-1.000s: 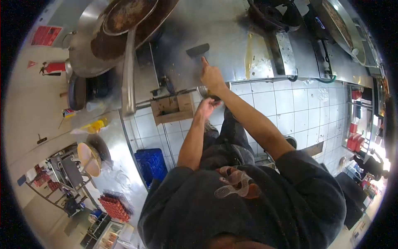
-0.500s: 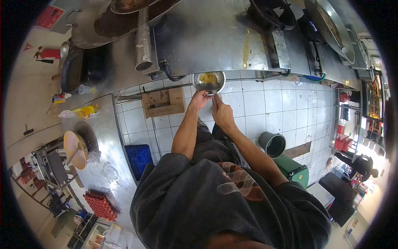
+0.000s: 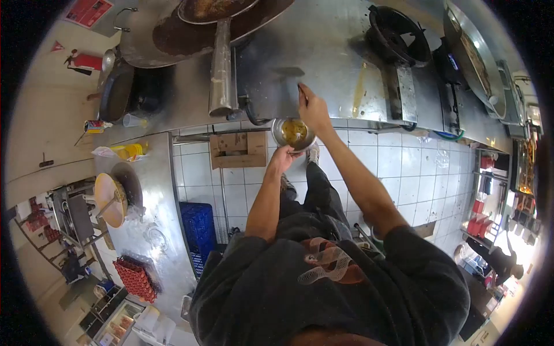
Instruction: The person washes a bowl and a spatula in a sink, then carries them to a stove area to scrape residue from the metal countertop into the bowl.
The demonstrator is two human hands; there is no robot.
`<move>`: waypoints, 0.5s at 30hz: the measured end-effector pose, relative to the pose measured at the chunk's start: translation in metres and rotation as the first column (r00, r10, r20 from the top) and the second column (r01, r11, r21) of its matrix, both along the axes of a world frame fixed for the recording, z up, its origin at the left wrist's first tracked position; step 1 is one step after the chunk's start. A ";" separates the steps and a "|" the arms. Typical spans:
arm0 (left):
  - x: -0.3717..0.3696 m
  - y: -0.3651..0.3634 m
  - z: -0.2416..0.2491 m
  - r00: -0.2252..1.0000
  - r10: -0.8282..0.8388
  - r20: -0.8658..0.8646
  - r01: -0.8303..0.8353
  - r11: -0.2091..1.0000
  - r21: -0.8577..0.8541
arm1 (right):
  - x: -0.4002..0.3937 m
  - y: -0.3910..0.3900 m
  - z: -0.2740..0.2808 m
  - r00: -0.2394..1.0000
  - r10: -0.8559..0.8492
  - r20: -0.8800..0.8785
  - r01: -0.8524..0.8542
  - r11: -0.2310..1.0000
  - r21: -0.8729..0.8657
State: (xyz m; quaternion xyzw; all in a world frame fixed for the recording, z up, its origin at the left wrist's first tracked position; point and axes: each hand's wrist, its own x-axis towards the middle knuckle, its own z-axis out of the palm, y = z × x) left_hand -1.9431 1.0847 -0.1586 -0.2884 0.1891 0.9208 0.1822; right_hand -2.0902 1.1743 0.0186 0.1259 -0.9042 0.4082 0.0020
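Observation:
A metal bowl (image 3: 279,137) with yellow food (image 3: 295,129) in it is held out over the floor, just in front of the counter edge. My left hand (image 3: 281,159) is closed on the bowl's near rim. Past the bowl, my right hand (image 3: 314,111) reaches over the steel counter (image 3: 323,43), its fingers closed round the handle end of a dark flat-headed utensil (image 3: 288,72). The exact kind of utensil does not show. Left of the right hand, the thick handle (image 3: 221,72) of a large pan (image 3: 216,8) points toward me.
A black burner ring (image 3: 398,36) stands on the counter to the right. On the floor are a cardboard box (image 3: 238,158) and a blue crate (image 3: 197,228). The left-hand steel table (image 3: 167,196) bears a yellow bowl (image 3: 111,200) and red egg trays (image 3: 136,279). A person (image 3: 497,259) is far right.
My right hand has lifted the utensil out of the bowl and moved forward over the counter. The left hand keeps the bowl, now slightly nearer me. The view has shifted a little.

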 end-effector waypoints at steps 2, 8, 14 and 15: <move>0.003 -0.001 0.005 0.999 0.031 0.021 -0.030 0.998 -0.049 | -0.045 -0.019 -0.003 1.000 -0.006 -0.005 0.006 1.000 -0.006; 0.013 -0.003 -0.017 0.990 0.127 0.060 -0.127 0.992 -0.005 | -0.208 -0.052 -0.018 0.992 -0.069 -0.109 0.060 0.995 -0.086; 0.010 -0.004 -0.038 0.986 0.131 0.107 -0.124 0.990 -0.065 | -0.380 -0.087 -0.043 0.994 -0.074 -0.081 0.067 0.994 -0.084; 0.004 -0.006 -0.029 0.981 0.140 0.132 -0.127 0.986 -0.107 | -0.402 -0.094 -0.048 0.995 -0.076 -0.064 0.068 0.991 -0.114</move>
